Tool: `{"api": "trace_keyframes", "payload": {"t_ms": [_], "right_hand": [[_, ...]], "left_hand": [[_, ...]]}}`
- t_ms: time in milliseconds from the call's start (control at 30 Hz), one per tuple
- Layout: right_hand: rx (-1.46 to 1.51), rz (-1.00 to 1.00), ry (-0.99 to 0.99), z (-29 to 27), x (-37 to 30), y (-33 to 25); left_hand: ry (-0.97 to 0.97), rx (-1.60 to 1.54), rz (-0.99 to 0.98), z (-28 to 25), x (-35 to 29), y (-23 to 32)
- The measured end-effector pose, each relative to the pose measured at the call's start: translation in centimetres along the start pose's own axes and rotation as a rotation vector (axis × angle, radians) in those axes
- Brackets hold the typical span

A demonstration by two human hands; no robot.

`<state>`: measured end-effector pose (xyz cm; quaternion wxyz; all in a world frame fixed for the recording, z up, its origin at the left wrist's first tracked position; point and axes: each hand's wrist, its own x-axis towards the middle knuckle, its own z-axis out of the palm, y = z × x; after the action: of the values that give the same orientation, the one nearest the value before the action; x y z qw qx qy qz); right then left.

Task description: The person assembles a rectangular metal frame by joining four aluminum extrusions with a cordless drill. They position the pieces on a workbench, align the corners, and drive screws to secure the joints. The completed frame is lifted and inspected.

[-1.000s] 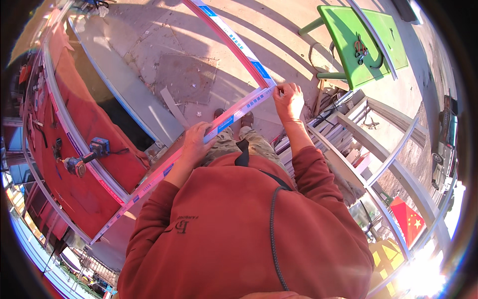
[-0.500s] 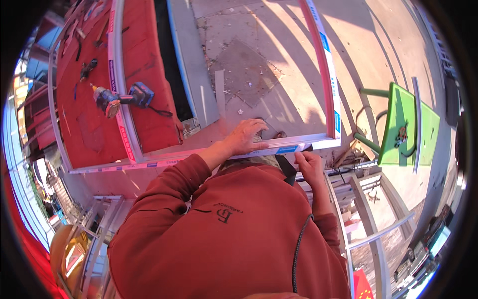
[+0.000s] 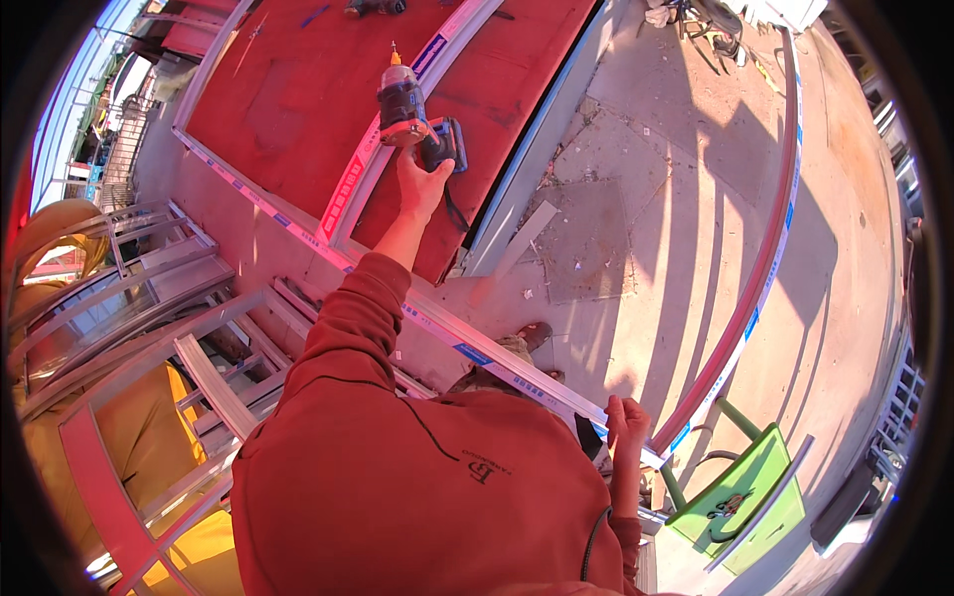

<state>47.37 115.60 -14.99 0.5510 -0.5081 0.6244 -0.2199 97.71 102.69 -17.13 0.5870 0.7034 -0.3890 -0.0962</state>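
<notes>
My left hand (image 3: 422,187) is wrapped round the grip of a cordless drill (image 3: 402,111), blue and dark with a yellowish bit holder. The drill is over a lengthwise metal bar (image 3: 350,189) on the red-topped table (image 3: 278,119); whether it still touches the bar I cannot tell. My right hand (image 3: 627,425) is closed beside the corner of a long metal frame (image 3: 517,375) with printed film on it. What its curled fingers hold, if anything, is hidden. The near side of this frame runs across in front of my body.
A green chair (image 3: 740,497) with small tools on it stands at the lower right. Several metal frames (image 3: 214,382) are stacked at the left over yellow material. Another dark tool (image 3: 376,6) lies on the far table. A loose strip (image 3: 527,236) is on the floor.
My left hand has left the near frame bar and taken hold of the drill. My view has turned left. My right hand stays by the frame corner, fingers closed.
</notes>
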Motion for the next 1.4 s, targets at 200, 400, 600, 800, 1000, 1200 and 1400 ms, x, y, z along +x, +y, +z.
{"api": "trace_keyframes", "payload": {"t_ms": [200, 400, 600, 800, 1000, 1200, 1400], "right_hand": [[-0.144, -0.076, -0.077, 1.4, 0.8, -2.4], [-0.305, -0.67, 0.028, 2.9, 4.8, -10.9], [-0.262, -0.82, 0.194, -0.1, 3.9, -14.2], [0.013, -0.776, 0.846, -10.1, -7.9, -12.9], [0.274, -0.666, 1.035, -16.4, -21.2, -4.5], [0.248, 0.027, 1.228, -11.7, -26.9, 13.9], [0.098, 0.183, 1.008, -6.0, -25.0, 16.1]], "left_hand": [[-0.051, -0.385, -0.284, 1.5, 4.7, -4.7], [-0.238, -0.32, 0.307, 7.6, -5.2, 7.9], [-0.582, -0.784, -0.075, 17.0, -18.4, 23.1], [-1.163, -0.703, 0.899, 21.4, -29.2, 33.9], [-1.439, -0.205, 1.148, 25.1, -35.9, 28.3], [-1.687, 0.475, 1.52, 27.4, -42.9, 24.2], [-1.736, 0.49, 1.56, 27.3, -43.4, 24.0]]}}
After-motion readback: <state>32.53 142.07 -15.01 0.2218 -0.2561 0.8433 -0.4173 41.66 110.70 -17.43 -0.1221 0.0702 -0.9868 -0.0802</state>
